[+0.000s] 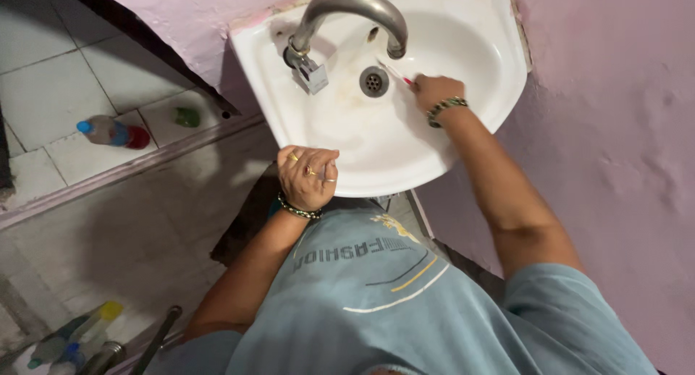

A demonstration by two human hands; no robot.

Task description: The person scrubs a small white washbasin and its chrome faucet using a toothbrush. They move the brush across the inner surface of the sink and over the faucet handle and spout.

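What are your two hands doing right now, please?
Left hand: closed in a loose fist, resting on the sink rim, holding nothing visible.
Right hand: closed on a toothbrush, held in the basin near the drain.

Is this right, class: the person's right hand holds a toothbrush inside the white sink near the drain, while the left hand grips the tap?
Not quite. In the head view, the left hand rests on the rim of the sink, not on the tap. The right hand does hold the toothbrush near the drain.

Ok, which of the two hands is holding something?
The right hand, inside the sink by the drain, grips a toothbrush. The left hand rests empty on the front rim.
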